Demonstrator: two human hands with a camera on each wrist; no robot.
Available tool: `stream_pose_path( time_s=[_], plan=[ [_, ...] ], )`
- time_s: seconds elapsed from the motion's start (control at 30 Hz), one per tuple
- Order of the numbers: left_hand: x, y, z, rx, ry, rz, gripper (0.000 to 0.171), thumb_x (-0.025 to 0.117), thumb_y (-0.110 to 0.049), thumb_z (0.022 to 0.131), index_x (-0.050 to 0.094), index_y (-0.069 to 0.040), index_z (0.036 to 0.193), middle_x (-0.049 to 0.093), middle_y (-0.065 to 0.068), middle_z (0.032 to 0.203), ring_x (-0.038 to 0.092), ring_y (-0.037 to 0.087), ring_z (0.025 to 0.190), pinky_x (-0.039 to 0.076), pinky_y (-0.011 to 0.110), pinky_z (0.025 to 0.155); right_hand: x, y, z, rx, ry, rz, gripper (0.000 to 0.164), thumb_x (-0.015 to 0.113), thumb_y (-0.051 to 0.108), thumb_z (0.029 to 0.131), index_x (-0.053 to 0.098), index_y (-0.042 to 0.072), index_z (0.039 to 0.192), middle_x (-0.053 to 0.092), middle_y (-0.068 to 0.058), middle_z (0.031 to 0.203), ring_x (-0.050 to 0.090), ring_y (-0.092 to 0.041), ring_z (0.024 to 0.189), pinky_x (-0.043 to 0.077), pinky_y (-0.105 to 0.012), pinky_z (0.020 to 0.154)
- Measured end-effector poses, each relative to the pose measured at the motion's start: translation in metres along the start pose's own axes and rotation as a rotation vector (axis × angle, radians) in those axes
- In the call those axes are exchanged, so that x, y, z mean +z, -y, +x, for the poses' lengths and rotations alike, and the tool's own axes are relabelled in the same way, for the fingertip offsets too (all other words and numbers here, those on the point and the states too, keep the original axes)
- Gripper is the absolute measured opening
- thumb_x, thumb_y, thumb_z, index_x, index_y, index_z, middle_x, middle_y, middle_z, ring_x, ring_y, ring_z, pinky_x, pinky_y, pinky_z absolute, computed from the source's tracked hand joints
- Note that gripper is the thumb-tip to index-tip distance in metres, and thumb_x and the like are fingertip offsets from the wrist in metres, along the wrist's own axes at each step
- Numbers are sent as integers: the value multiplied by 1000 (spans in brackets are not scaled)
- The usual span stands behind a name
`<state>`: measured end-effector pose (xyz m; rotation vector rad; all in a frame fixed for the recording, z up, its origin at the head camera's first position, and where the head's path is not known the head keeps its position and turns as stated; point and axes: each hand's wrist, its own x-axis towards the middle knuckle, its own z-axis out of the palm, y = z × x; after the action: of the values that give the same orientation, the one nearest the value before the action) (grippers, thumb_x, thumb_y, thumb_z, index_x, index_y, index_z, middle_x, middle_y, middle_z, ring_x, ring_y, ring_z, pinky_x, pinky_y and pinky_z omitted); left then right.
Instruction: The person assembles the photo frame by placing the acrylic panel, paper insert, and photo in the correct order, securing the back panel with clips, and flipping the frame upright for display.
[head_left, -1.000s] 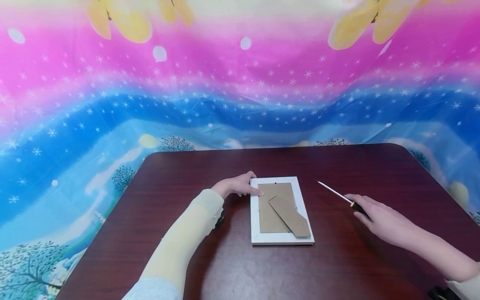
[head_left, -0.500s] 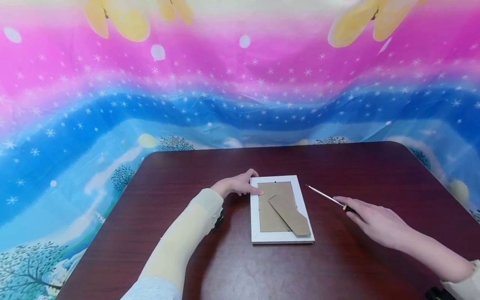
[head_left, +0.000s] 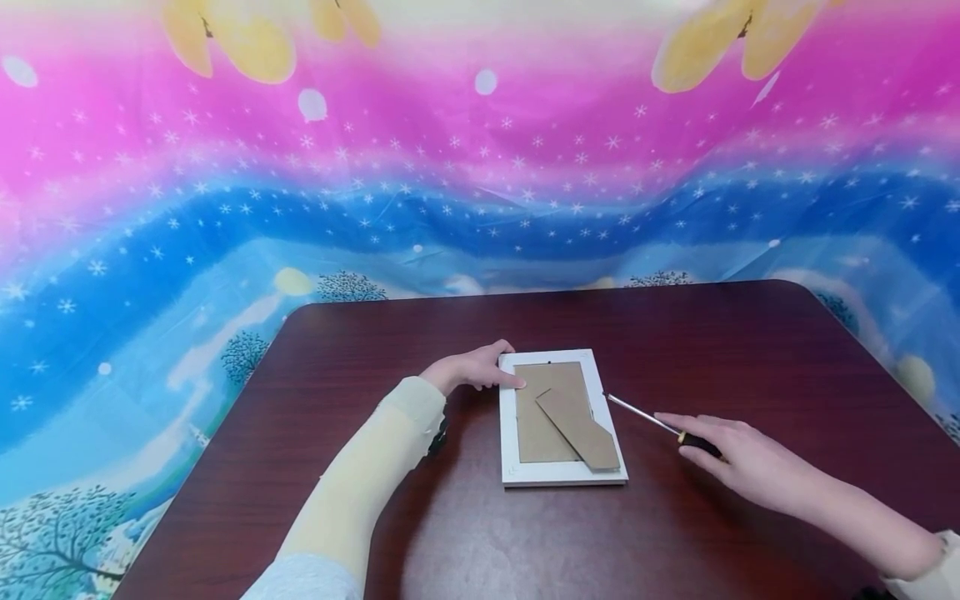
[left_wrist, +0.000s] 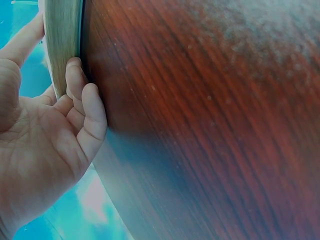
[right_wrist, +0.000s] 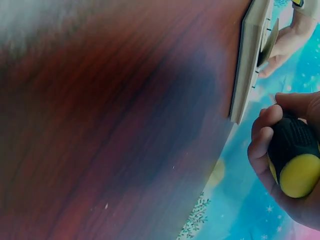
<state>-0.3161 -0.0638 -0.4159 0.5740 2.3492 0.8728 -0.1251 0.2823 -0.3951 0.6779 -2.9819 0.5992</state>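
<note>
A white photo frame (head_left: 510, 433) lies back side up on the table, with a brown backing board (head_left: 536, 437) and a brown easel stand (head_left: 588, 437) slanting across it. My left hand (head_left: 480, 368) grips its far left corner, thumb on the white border and fingers at the outer side; the left wrist view shows fingertips against the wooden edge (left_wrist: 65, 40). In my right hand (head_left: 757, 462) is a screwdriver (head_left: 645, 414), its tip close to the frame's right edge. The right wrist view shows the fingers curled round its black and yellow handle (right_wrist: 295, 145).
The dark reddish-brown wooden table (head_left: 360, 350) has rounded far corners. Behind it hangs a pink and blue cloth (head_left: 480, 192) printed with snowflakes, trees and yellow butterfly-like shapes.
My right hand has moved left with the screwdriver, bringing its tip from well right of the photo frame to near its right edge. The left hand and the frame have stayed put.
</note>
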Motion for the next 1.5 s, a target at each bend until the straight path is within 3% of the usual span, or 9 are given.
stream_pose_path(
  time_s=[0.13,0.43,0.53,0.77,0.87,0.97,1.0,1.07,1.5],
  plan=[
    [0,-1,-1,-2,-2,1,54,72,-34,88,40,-11,126,50,7,92,45,18,73,40,27,57,2,2,0,-42,-7,-31,45,68,18,91,59,16,135,67,-2,115,65,-21,101,52,-42,78],
    [0,0,0,-8,-2,-5,54,72,-33,88,40,-10,125,50,7,90,45,17,71,40,27,56,2,6,0,-13,47,-91,42,66,22,93,60,22,135,68,0,116,61,-4,86,46,-30,63],
    [0,0,0,-8,-4,-2,54,72,-33,88,40,-10,124,50,7,91,45,17,72,40,27,56,4,7,-1,-14,17,-125,43,68,22,91,61,22,133,69,-3,114,64,-9,83,47,-33,61],
    [1,0,0,-9,-8,-13,52,73,-32,88,41,-10,121,51,7,90,45,18,71,39,27,56,7,8,-4,39,20,-162,50,70,21,89,56,31,136,60,-30,118,64,-41,97,51,-51,64],
    [1,0,0,-10,-8,-16,52,73,-32,88,41,-10,121,50,7,90,45,18,71,39,27,56,8,8,-5,11,3,-167,52,72,17,87,57,30,136,64,-8,99,62,-18,68,46,-34,51],
    [0,0,1,-10,-8,-19,52,73,-32,87,40,-10,122,50,7,90,45,18,71,39,28,55,9,8,-6,-27,-18,-176,52,74,16,86,58,27,135,44,11,80,35,-2,49,31,-24,44],
    [0,0,1,-9,-9,-18,52,73,-31,87,40,-10,122,50,7,90,45,18,70,39,27,55,9,7,-5,-37,-23,-179,52,74,15,85,59,27,134,36,12,77,26,-1,47,26,-22,43],
    [0,0,0,-8,-10,-16,52,73,-31,87,41,-10,122,51,7,89,45,18,70,39,27,55,9,7,-6,-45,-26,-186,52,74,15,85,59,27,134,34,13,78,24,1,47,25,-22,43],
    [1,0,1,-16,-13,-9,54,73,-33,87,41,-10,124,52,9,91,47,19,70,41,28,56,11,8,-5,-50,-4,-187,51,74,14,85,61,26,133,38,13,79,25,0,47,25,-22,43]
  ],
)
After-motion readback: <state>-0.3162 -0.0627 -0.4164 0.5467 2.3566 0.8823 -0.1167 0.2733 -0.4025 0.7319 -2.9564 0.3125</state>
